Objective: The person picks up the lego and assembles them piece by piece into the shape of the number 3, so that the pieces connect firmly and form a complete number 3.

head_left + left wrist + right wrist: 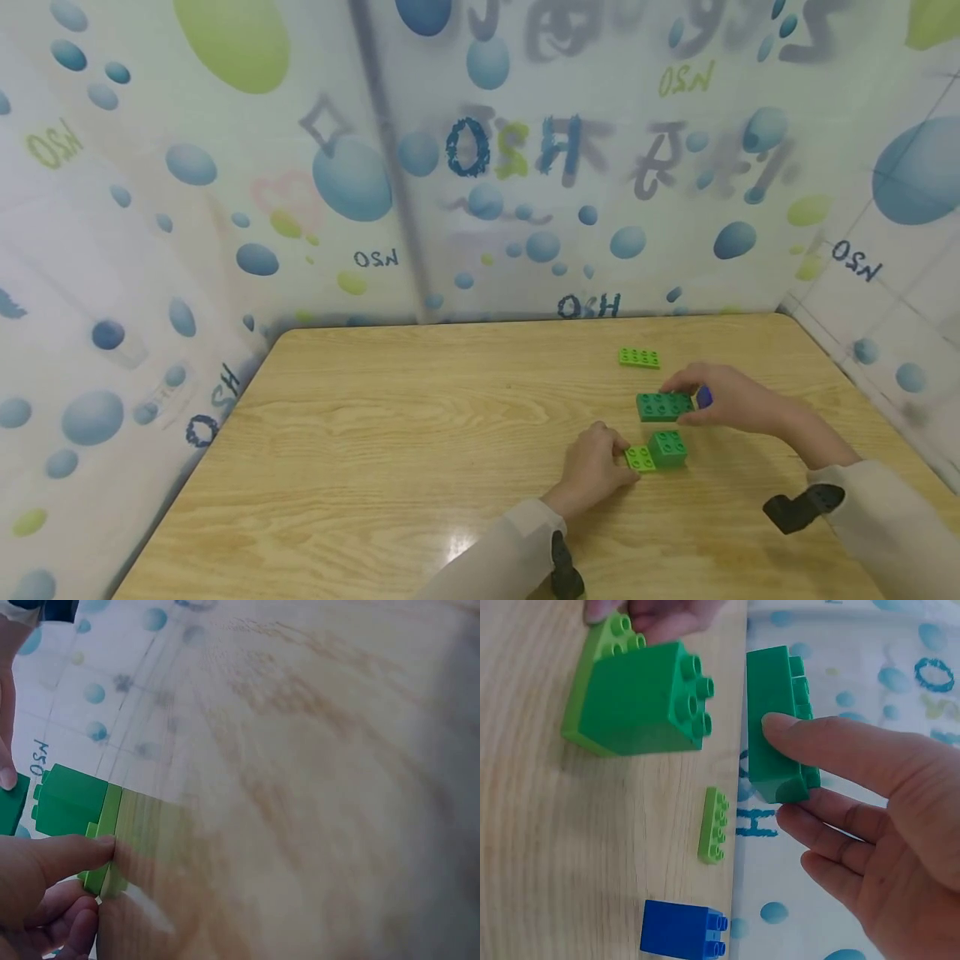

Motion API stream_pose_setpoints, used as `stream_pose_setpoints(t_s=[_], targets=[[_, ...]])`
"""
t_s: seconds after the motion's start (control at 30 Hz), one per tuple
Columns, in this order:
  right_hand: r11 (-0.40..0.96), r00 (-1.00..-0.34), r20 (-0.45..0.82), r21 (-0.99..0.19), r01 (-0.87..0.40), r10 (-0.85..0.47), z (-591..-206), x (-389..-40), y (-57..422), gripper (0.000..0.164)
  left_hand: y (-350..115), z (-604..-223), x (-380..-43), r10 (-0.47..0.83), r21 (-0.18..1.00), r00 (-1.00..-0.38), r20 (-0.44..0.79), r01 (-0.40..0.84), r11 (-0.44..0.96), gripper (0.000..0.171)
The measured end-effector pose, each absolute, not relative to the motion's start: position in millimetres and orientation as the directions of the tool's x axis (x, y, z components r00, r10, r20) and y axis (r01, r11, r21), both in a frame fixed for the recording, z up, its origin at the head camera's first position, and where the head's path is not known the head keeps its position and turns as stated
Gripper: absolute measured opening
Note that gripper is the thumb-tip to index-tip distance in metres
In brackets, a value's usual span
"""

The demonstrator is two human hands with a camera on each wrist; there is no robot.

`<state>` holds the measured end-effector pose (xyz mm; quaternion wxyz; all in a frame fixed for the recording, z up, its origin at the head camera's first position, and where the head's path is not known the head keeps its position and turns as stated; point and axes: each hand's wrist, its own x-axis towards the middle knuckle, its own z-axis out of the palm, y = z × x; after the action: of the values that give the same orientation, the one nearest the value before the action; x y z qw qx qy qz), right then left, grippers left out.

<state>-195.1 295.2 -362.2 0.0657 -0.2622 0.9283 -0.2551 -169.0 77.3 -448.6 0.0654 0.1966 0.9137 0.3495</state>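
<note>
My left hand [592, 465] pinches the near end of a light green flat brick [640, 458], thumb along its side. On the other end of that flat brick stands a tall green square brick [668, 449], studs up. A little beyond, my right hand [729, 402] grips a longer dark green brick [662, 407] by one end between thumb and fingers. The right wrist view shows this dark green brick [771, 724] raised over the table, apart from the square brick [641, 701].
Another light green flat brick [639, 358] lies near the table's back edge. A blue brick [679, 928] sits on the table, mostly hidden behind my right hand in the head view. Bubble-patterned sheeting [487, 225] rises behind the wooden table [375, 433].
</note>
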Motion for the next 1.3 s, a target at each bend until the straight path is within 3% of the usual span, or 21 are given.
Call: stream_pose_setpoints(t_s=[0.47, 1.3], targets=[[0.675, -0.807, 0.053, -0.517, -0.526, -0.588, -373, -171, 285, 0.041, 77, -447, -168, 0.401, 0.656, -0.915, 0.029, 0.321, 0.683, 0.031], [0.678, -0.849, 0.038, -0.583, -0.447, -0.527, -391, -166, 291, 0.047, 76, -447, -168, 0.409, 0.671, -0.912, 0.031, 0.323, 0.668, 0.032]])
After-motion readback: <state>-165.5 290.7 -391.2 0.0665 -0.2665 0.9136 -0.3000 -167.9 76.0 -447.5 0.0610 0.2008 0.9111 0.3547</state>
